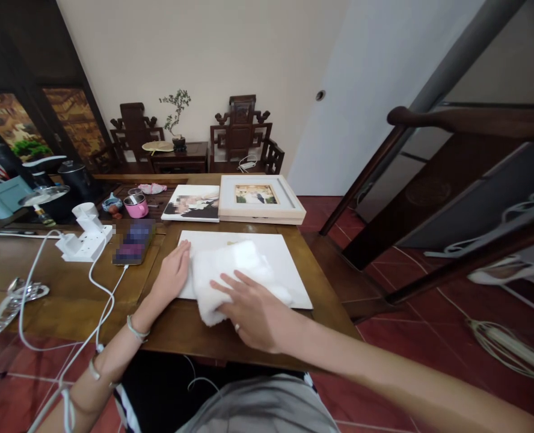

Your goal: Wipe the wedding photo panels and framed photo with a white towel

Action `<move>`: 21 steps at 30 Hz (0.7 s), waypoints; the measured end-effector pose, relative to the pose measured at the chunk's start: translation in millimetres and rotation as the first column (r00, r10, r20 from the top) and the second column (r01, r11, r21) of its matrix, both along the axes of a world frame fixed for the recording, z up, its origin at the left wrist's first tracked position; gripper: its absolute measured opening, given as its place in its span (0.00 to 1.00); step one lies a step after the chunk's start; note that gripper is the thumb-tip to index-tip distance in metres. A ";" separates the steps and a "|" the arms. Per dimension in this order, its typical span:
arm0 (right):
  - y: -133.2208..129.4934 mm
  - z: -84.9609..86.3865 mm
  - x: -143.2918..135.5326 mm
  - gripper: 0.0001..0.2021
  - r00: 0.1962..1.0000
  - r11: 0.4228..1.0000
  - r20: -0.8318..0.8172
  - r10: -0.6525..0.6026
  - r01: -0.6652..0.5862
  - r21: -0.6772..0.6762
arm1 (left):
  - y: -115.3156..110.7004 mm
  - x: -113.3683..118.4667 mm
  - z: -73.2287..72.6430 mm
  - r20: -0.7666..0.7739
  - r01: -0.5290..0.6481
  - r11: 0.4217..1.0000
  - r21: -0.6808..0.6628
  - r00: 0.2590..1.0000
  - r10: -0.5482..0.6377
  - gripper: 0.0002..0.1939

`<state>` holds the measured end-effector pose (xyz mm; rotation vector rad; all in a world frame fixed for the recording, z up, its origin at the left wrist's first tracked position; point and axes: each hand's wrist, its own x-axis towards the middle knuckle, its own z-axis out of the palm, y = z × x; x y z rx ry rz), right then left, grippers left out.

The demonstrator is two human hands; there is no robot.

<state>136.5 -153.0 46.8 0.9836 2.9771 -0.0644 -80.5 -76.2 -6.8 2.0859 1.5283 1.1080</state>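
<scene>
A flat white panel, perhaps a photo board or album [293, 273], lies near the table's front edge. On top of it is a folded white fluffy towel [231, 261], whose near corner hangs past the panel's front edge. My right hand [253, 307] grips the towel's near side, the fingers laid over it and the thumb side tucked at its edge. My left hand [175, 269] rests against the panel's left edge with its fingers stretched out, beside the towel. Part of the panel is hidden under the towel and both hands.
Behind the panel lie a photo print [195, 207] and a framed picture [271, 204]. To the left are a phone [134, 243] on a cable, a white power strip [86, 240], a pink cup [136, 205] and a metallic clip [17, 300]. A wooden chair [384, 198] stands right.
</scene>
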 end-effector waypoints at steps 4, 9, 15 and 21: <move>35.2 8.4 3.7 0.21 0.986 0.986 -0.016 -0.166 0.166 -0.006 | 1.4 0.2 -4.7 -0.174 0.058 0.998 -0.037 0.983 -0.064 0.24; 89.4 12.5 -21.6 0.21 0.962 0.965 -0.074 -0.262 0.262 -0.007 | 1.3 -0.6 -3.7 -0.236 0.095 0.995 -0.031 0.967 -0.099 0.23; 117.1 13.2 -69.3 0.20 0.969 0.977 -0.126 -0.212 0.212 -0.014 | -2.4 1.0 5.1 -0.240 0.107 0.994 0.000 0.965 -0.104 0.18; 121.1 19.1 -48.0 0.20 0.957 0.964 -0.119 -0.266 0.262 -0.049 | -1.5 -0.2 -0.1 -0.243 0.112 0.994 -0.016 0.964 -0.112 0.22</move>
